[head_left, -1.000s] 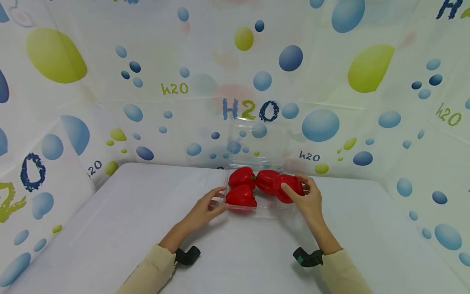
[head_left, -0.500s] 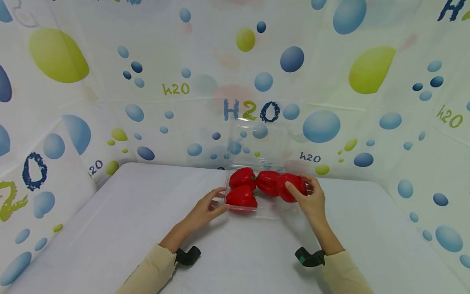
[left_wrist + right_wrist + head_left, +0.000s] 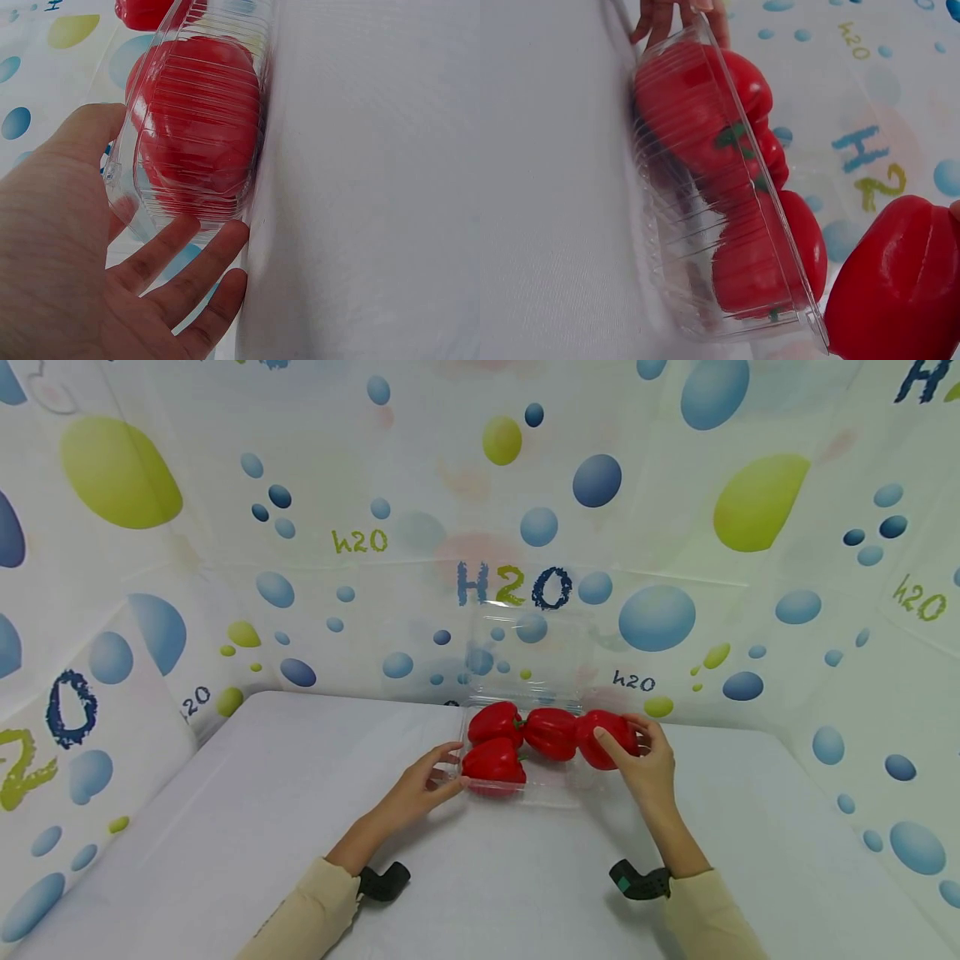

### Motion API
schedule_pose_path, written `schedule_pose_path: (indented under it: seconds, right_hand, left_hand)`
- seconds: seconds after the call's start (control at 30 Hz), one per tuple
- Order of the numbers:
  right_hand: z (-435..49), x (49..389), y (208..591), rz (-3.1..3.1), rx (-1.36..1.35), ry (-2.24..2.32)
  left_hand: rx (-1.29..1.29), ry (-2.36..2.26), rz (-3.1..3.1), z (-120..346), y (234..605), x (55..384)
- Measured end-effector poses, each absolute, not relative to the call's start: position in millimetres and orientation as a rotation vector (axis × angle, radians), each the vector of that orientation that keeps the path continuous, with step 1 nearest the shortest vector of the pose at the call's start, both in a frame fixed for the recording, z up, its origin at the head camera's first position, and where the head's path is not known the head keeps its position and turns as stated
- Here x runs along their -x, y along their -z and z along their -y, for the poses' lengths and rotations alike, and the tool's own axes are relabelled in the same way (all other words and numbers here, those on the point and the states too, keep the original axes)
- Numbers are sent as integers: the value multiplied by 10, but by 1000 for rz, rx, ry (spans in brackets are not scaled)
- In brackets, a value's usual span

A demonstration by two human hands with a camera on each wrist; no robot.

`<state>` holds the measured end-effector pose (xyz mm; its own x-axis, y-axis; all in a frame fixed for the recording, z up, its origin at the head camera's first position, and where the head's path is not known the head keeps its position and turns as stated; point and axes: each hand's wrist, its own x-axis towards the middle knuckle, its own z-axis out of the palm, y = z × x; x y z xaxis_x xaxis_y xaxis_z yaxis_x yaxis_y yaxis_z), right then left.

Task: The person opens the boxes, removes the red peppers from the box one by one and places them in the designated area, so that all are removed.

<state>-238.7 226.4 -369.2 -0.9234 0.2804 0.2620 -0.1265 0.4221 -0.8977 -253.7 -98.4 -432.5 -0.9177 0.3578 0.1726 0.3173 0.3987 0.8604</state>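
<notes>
My right hand (image 3: 647,767) grips a red bell pepper (image 3: 602,739), thumb on its near side, fingers around its right side. The pepper is held up at the right end of a clear plastic clamshell box (image 3: 555,793). Three more red bell peppers lie inside the box: one at the back left (image 3: 493,722), one at the front left (image 3: 491,762) and one toward the back right (image 3: 551,733). My left hand (image 3: 415,787) rests at the box's left end. In the left wrist view its thumb touches the rim, and its fairly straight fingers (image 3: 199,274) lie against the ribbed wall (image 3: 199,202).
The box's transparent lid (image 3: 532,652) stands raised at the back. A white cloth covers the table (image 3: 315,760). Behind it hangs a white curtain (image 3: 420,585) with blue and green spots. Each wrist wears a black camera mount (image 3: 384,882).
My right hand has shifted to the right with its pepper, uncovering more of the back-right pepper. The left hand and the box have stayed in place.
</notes>
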Motion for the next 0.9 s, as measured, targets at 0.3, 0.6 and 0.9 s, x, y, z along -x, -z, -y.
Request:
schedule_pose_path:
  seconds: [0.3, 0.6, 0.9]
  right_hand:
    - [-2313, 2410, 3712, 2306, 163, -1508]
    - [-2345, 2428, 3727, 2299, 191, -1498]
    - [-2375, 2439, 3744, 2299, 198, -1512]
  left_hand:
    - [-619, -1583, -2590, 988, 4325, 2534]
    - [-629, -1582, -2586, 991, 4335, 2541]
    - [-630, -1587, -2580, 995, 4334, 2542]
